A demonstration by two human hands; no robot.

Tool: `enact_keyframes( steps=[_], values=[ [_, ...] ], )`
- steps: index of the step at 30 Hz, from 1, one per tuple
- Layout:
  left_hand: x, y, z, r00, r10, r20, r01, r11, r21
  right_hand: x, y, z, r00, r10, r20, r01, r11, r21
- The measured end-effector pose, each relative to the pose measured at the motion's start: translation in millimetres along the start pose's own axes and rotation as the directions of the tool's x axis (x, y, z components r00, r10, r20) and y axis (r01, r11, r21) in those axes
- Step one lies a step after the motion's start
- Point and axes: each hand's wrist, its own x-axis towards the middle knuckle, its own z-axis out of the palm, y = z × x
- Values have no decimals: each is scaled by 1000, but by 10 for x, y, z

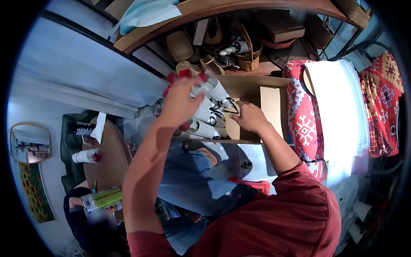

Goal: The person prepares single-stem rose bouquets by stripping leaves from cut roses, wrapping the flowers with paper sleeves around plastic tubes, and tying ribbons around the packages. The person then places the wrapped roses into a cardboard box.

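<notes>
An open cardboard box (263, 81) lies in front of me, with several wrapped bottles (216, 90) in its left part. The bottles have white labels, red caps and black cords. My left hand (184, 100) is over the capped ends, its fingers apart and nothing visibly gripped. My right hand (250, 116) rests beside the bottles' corded ends, fingers spread, near a cardboard flap (232, 126) inside the box.
White sheets (338, 103) lie on a red patterned cushion (303, 128) at the right. A shelf with a wicker basket (249, 63) stands beyond. At the left, a round table (107, 167) bears another bottle (85, 156). A person (79, 214) is at the lower left.
</notes>
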Motion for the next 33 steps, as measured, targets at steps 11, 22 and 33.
enact_keyframes(
  steps=[11,22,33],
  values=[
    [-3084,-81,-615,992,8,-128,-40,968,-247,-170,-377,20,982,-104,-156,110,993,33],
    [-4529,-328,-448,900,-176,-398,16,927,-375,-813,-3078,722,610,-764,-207,753,479,450],
    [-5113,-717,-323,611,-231,-757,43,965,-259,-469,-4834,1884,578,-816,26,192,166,967]
  ],
)
